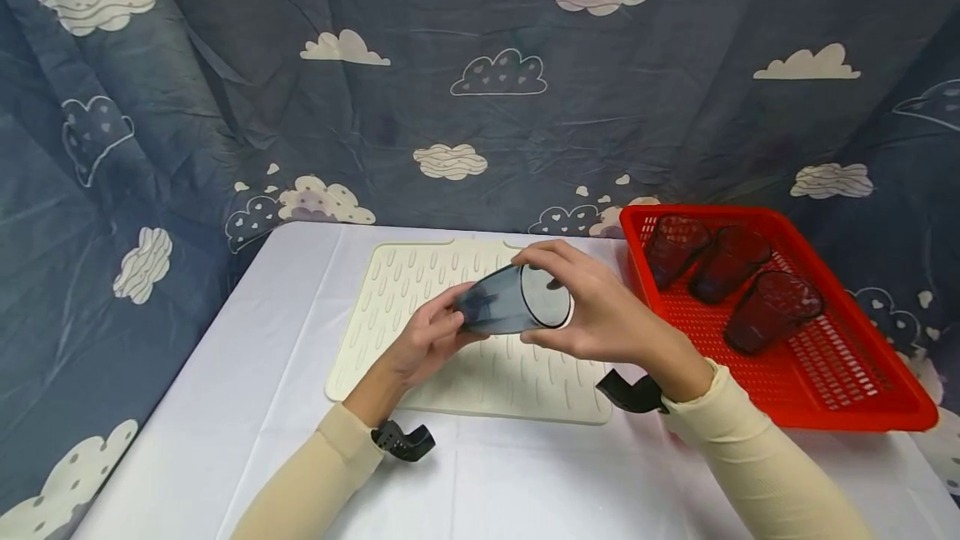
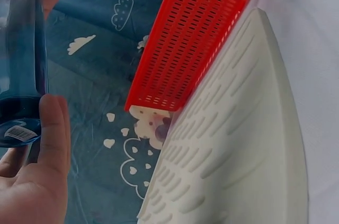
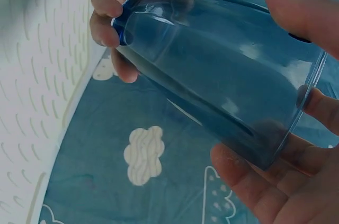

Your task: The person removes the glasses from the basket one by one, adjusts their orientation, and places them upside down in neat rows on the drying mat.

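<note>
A blue drinking glass (image 1: 495,302) is held on its side above the pale drying mat (image 1: 375,340). Its mouth faces right, toward the right hand (image 1: 600,307), whose thumb and fingers grip it around the rim. At the base end, the left hand (image 1: 431,336) pinches the glass between thumb and fingers. A barcode sticker (image 2: 21,133) shows on the base in the left wrist view. In the right wrist view the clear blue wall of the glass (image 3: 212,70) spans from one hand to the other.
On the right stands a red plastic basket (image 1: 892,373) with three tinted glasses (image 1: 772,311) lying tilted in it. A white cloth (image 1: 525,482) covers the table. Behind hangs a dark blue curtain (image 1: 420,15) with cloud prints.
</note>
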Demonstrator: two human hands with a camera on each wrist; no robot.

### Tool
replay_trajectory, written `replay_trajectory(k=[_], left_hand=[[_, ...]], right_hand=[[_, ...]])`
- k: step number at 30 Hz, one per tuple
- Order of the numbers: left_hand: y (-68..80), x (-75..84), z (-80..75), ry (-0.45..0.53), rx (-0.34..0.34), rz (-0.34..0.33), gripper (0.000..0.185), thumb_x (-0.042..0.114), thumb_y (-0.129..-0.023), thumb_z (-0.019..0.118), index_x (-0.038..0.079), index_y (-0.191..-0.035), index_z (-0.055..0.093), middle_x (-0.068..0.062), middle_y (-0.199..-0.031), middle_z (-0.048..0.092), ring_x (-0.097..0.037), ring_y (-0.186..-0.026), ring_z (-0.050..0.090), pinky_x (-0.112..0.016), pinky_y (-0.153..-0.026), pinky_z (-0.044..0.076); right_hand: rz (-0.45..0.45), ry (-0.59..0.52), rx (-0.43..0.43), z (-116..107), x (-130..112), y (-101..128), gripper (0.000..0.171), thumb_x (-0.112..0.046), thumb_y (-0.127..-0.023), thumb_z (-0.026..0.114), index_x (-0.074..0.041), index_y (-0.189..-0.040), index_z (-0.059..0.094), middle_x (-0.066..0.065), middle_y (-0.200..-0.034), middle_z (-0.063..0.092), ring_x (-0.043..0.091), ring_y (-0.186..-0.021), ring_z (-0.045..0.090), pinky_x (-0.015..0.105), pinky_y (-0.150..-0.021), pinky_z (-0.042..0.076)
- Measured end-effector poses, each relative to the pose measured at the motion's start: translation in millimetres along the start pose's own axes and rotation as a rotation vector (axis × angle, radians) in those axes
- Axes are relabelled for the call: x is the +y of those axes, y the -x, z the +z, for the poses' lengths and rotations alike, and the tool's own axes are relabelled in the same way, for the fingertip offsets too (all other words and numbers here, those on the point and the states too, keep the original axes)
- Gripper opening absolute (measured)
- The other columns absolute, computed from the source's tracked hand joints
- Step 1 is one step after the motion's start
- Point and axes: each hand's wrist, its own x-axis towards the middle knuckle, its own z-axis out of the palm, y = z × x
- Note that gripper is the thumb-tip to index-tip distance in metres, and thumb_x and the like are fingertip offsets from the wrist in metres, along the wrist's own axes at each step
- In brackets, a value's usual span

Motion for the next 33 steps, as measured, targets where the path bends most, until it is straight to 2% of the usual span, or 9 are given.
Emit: replay_trajectory(k=[8, 15, 24, 28, 33], left_hand=[[5.9, 0.0, -3.7, -0.006, 0.014, 0.006, 0.049, 0.012, -0.102, 0.049, 0.006, -0.149, 0.036, -0.001, -0.138, 0.05, -0.012, -0.115, 0.059, -0.027, -0.097, 0.053], [8.5, 2.5, -6.3, -0.023, 0.017, 0.006, 0.057, 0.01, -0.098, 0.054, 0.003, -0.151, 0.033, -0.003, -0.139, 0.047, -0.013, -0.12, 0.054, -0.027, -0.099, 0.052], [12.6, 5.6, -5.9, -0.069, 0.095, -0.034, 0.07, 0.0, -0.09, 0.06, 0.003, -0.152, 0.028, -0.009, -0.148, 0.039, -0.013, -0.124, 0.052, -0.025, -0.098, 0.052], [15.0, 1.5, -5.4, -0.09, 0.114, -0.029, 0.071, 0.0, -0.09, 0.062, 0.005, -0.152, 0.028, -0.012, -0.149, 0.037, -0.011, -0.122, 0.055, -0.023, -0.096, 0.053], [18.7, 1.2, -8.0, -0.086, 0.142, -0.024, 0.07, 0.001, -0.091, 0.064, 0.006, -0.151, 0.029, -0.009, -0.145, 0.04, -0.01, -0.119, 0.056, -0.022, -0.094, 0.053]], right_hand=[[0.019, -0.004, -0.021, 4.5, -0.7, -1.4, 0.077, -0.024, -0.068, 0.091, -0.014, -0.135, 0.055, 0.006, -0.133, 0.059, 0.022, -0.115, 0.06, 0.042, -0.087, 0.058], [0.028, -0.012, -0.031, 5.7, -2.3, -3.1, 0.078, -0.025, -0.068, 0.091, -0.016, -0.136, 0.054, 0.005, -0.135, 0.058, 0.021, -0.114, 0.059, 0.043, -0.085, 0.058], [0.039, -0.023, -0.021, 11.2, 0.5, -0.9, 0.084, -0.023, -0.068, 0.091, -0.013, -0.141, 0.049, 0.006, -0.137, 0.057, 0.022, -0.117, 0.058, 0.041, -0.087, 0.058], [0.05, -0.019, -0.026, 17.0, 4.8, 3.6, 0.092, -0.022, -0.069, 0.09, -0.01, -0.147, 0.041, 0.007, -0.14, 0.055, 0.023, -0.118, 0.056, 0.041, -0.089, 0.057], [0.037, -0.025, -0.036, 23.2, 8.2, 2.3, 0.091, -0.022, -0.071, 0.089, -0.009, -0.147, 0.041, 0.008, -0.142, 0.053, 0.023, -0.121, 0.055, 0.04, -0.089, 0.057]])
